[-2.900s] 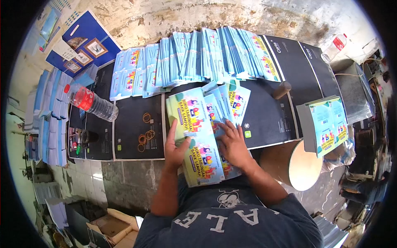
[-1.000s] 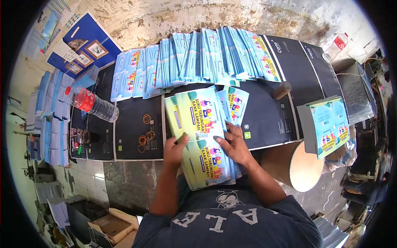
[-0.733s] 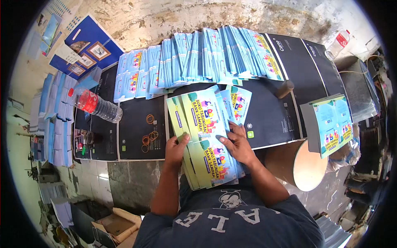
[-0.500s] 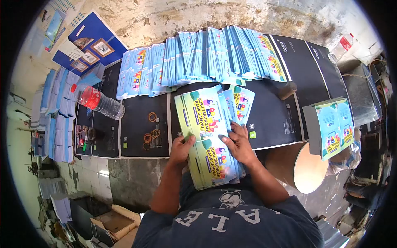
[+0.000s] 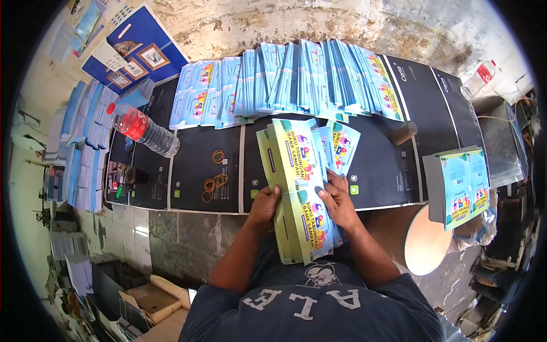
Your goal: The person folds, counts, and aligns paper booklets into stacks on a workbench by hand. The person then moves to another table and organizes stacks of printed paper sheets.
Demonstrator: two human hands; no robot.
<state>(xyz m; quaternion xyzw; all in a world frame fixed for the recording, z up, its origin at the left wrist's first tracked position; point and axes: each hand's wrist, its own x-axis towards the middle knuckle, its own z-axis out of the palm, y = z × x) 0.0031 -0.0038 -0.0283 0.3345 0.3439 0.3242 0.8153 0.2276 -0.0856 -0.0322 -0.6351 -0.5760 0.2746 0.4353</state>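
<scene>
Printed booklets marked "BUKU TABUNGAN BANK SAMPAH" are held in front of my chest, over the table's near edge. My left hand pinches their green left edge, thumb on top. On the right side my right hand grips the fanned sheets, its thumb pressed on the printed face and its other fingers partly hidden. More booklets lie at an angle just beyond my right hand. A long overlapping row of blue booklets runs along the back of the table.
A plastic bottle lies at the left, near orange rubber bands. A brown cylinder rests right of centre. Another booklet stack sits at the table's right end, above a round drum. Paper piles line the left.
The held booklets have shifted rightward in view and their left edges have spread, showing more green. Both hands keep their hold. The whole view has shifted slightly.
</scene>
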